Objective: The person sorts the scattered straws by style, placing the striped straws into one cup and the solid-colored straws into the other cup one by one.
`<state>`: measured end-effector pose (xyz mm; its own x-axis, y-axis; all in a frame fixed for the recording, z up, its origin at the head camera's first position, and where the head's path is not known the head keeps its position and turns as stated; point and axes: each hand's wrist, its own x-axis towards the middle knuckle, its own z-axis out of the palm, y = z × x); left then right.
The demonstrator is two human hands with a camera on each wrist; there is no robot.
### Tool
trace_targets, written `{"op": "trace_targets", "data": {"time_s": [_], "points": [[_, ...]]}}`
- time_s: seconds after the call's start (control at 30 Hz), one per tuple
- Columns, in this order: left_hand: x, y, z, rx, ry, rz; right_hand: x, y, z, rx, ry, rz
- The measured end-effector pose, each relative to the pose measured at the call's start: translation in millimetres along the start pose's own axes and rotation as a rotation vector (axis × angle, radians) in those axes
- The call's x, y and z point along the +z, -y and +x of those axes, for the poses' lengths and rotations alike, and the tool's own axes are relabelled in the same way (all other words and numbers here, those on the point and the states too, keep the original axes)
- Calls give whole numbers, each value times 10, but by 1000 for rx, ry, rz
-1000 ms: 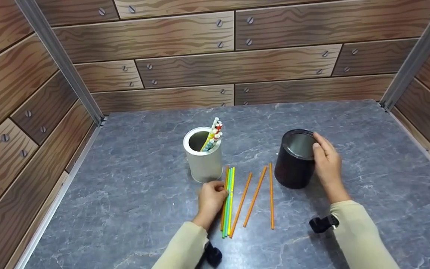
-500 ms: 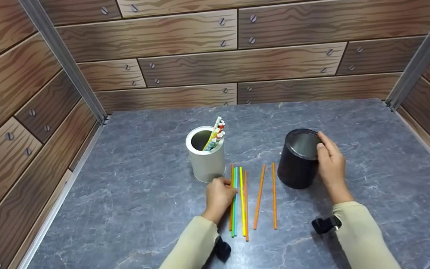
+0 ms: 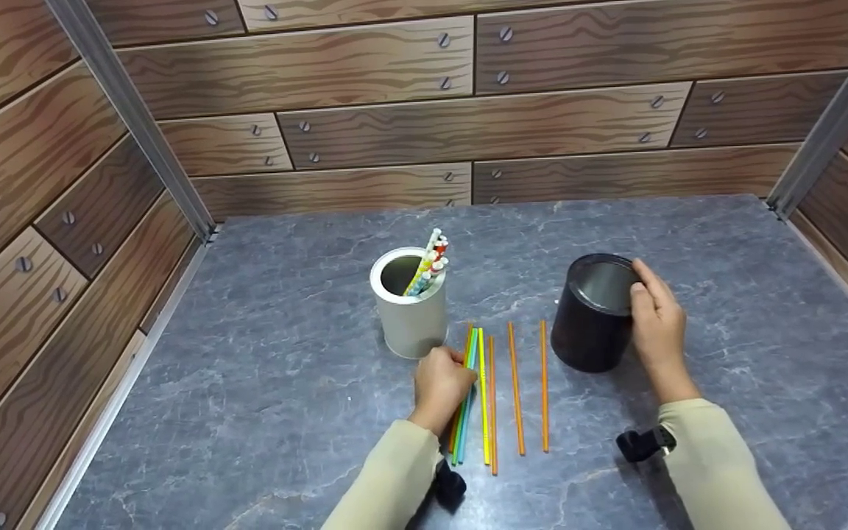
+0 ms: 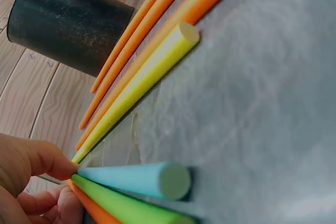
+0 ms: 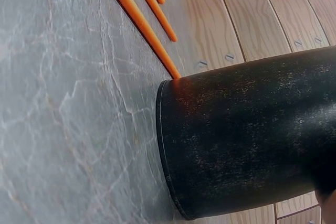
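Note:
In the head view my left hand point(image 3: 442, 383) is low over the table, its fingers at a small bunch of thin coloured sticks. The left wrist view shows index finger and thumb pinching about the light blue stick point(image 4: 131, 178), green stick point(image 4: 121, 201) and an orange stick point(image 4: 93, 208). To their right a yellow stick point(image 3: 483, 397) and several orange sticks point(image 3: 516, 390) lie apart, roughly parallel. My right hand point(image 3: 661, 327) grips the right side of an upright black can point(image 3: 587, 338) near its rim; most of this hand is out of the right wrist view.
A white can point(image 3: 413, 324) stands just beyond my left hand, with several patterned, white-ended sticks point(image 3: 430, 266) leaning at its right rim. Wood-print walls point(image 3: 372, 70) enclose the grey marbled table point(image 3: 284, 353) at the back and sides.
My left hand has moved rightward along the bunch. The yellow stick and one orange stick have separated from it, and the orange sticks have turned more parallel. The right hand stays on the black can.

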<state>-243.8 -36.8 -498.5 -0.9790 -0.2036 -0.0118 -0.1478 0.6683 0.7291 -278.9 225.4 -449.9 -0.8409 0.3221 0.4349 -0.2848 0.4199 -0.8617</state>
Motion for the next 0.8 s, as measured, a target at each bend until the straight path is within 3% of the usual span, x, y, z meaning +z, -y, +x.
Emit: {"op": "trace_targets", "data": {"time_s": [0.3,0.53,0.8], "points": [[38,24,6,89,-50,44,-2,-2,-5,16,7,-7],[29,45,18,70,-31,-23,-18,8,-13,35,16,1],[23,97,29,43,-74,-126,3,6,-11,39,8,-20]]}}
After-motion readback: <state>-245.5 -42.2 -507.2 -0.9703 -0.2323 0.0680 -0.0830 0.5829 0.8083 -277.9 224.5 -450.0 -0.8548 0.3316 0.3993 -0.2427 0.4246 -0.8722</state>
